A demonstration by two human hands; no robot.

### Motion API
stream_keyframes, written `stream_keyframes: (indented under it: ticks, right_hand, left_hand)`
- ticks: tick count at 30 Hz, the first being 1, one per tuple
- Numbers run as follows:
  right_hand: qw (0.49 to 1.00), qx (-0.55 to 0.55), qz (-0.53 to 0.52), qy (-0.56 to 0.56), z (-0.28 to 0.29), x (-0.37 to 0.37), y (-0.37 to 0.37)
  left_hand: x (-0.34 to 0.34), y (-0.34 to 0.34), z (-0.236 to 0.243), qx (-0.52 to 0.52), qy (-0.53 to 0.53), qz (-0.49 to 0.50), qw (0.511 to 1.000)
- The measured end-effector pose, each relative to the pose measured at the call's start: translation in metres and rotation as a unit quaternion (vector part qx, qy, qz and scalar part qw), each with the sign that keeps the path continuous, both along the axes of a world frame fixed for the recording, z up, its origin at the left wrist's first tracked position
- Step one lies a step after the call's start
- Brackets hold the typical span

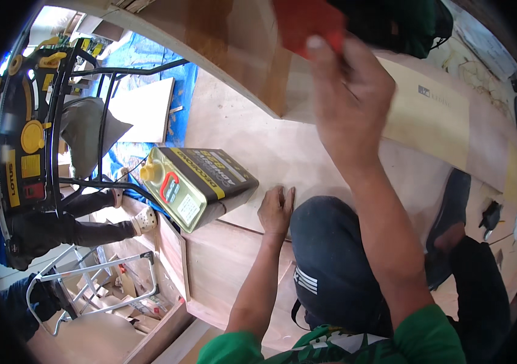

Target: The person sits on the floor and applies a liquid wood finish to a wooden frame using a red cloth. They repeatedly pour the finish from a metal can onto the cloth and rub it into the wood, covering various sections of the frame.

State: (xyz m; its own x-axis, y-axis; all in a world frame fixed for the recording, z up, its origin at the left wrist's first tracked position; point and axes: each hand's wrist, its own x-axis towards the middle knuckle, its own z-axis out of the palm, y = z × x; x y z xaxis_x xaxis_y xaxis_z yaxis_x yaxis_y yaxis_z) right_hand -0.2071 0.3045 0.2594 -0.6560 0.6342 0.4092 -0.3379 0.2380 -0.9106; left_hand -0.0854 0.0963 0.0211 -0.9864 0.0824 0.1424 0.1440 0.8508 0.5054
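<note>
My right hand is raised at the upper middle, its fingers closed on a flat red spreader. The spreader is in front of a raised wooden panel, which has a darker brown, glossy stretch on its face. On the pale plywood sheet rests my left hand, fingers curled in with nothing visible in them. To its left stands a rectangular metal can with a yellow cap and a red handle on top. My bent knee is just right of the left hand.
At the left are a black-framed machine, a blue tarp and a white board. Another person's leg and a metal step frame are below them. A yellowish sheet lies at the right.
</note>
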Motion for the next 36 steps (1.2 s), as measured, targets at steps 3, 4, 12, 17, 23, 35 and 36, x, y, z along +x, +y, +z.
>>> stream_keyframes:
  ticks: [3,4,12,17,23,35,36]
  right_hand:
    - [0.999,0.010,0.027,-0.025,0.019,-0.027,0.000]
    - [1.000,0.010,0.025,0.006,0.016,-0.038,0.001]
    - [0.980,0.156,0.004,0.123,-0.011,-0.030,-0.019]
    - [0.994,0.089,-0.002,0.065,-0.007,-0.025,0.000]
    - [0.971,0.090,0.035,0.217,0.021,-0.075,0.007]
    - [0.992,-0.028,0.088,0.084,0.017,-0.045,0.009]
    - [0.994,-0.038,0.094,0.027,0.017,-0.052,0.004]
  left_hand:
    - [0.000,0.000,0.005,0.002,-0.018,-0.003,1.000]
    - [-0.003,0.003,0.007,0.006,-0.023,-0.007,1.000]
    - [-0.005,-0.002,0.006,-0.025,-0.065,-0.010,0.998]
    - [-0.007,0.000,0.006,-0.008,-0.046,0.000,0.999]
    - [-0.002,0.002,0.010,-0.013,-0.033,0.001,0.999]
    - [0.008,-0.009,0.001,-0.007,0.026,-0.007,1.000]
    - [0.010,-0.013,0.006,0.004,-0.023,-0.009,1.000]
